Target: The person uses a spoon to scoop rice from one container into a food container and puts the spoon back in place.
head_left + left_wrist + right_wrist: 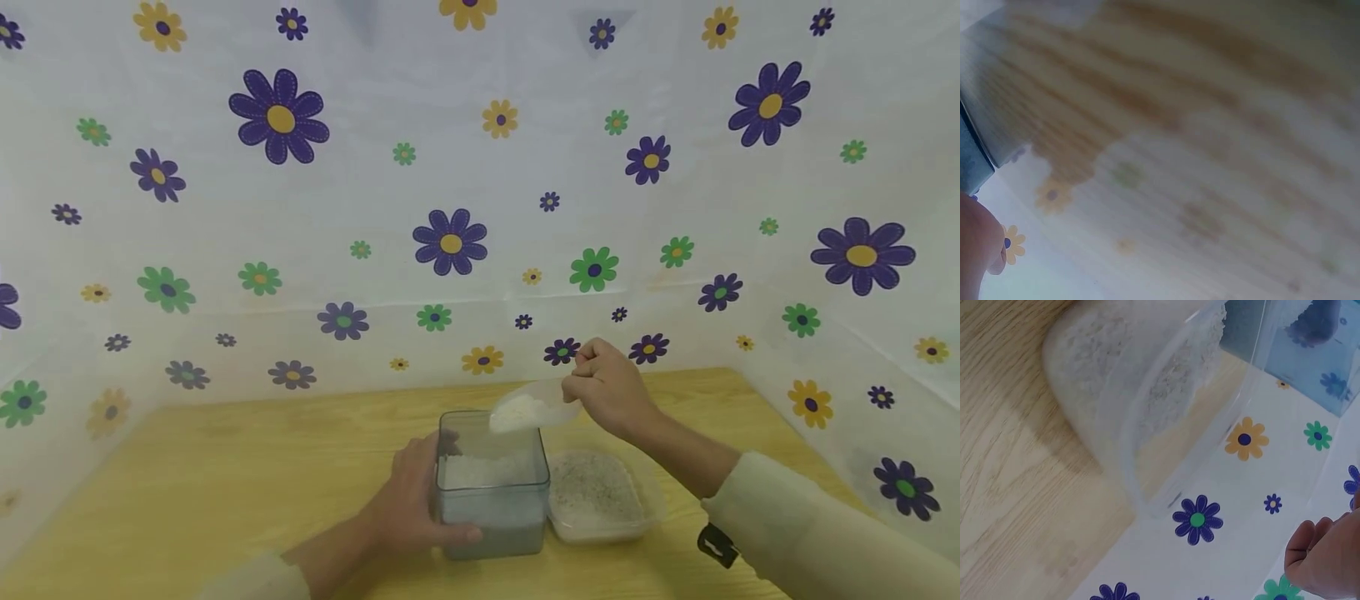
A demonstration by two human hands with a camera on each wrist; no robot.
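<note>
A translucent blue-grey square container stands on the table with white grains, which look like rice, inside. My left hand grips its left side, thumb across the front face. My right hand pinches the end of a clear plastic scoop, tilted down to the left over the container's rim; white grains lie in its low end. In the right wrist view my right hand shows curled fingers, the scoop mostly out of sight. Beside the container sits a clear plastic tub of the same grains.
The wood-grain table extends to the left of the container. A white curtain with printed flowers encloses the back and sides. A black device hangs at the right sleeve.
</note>
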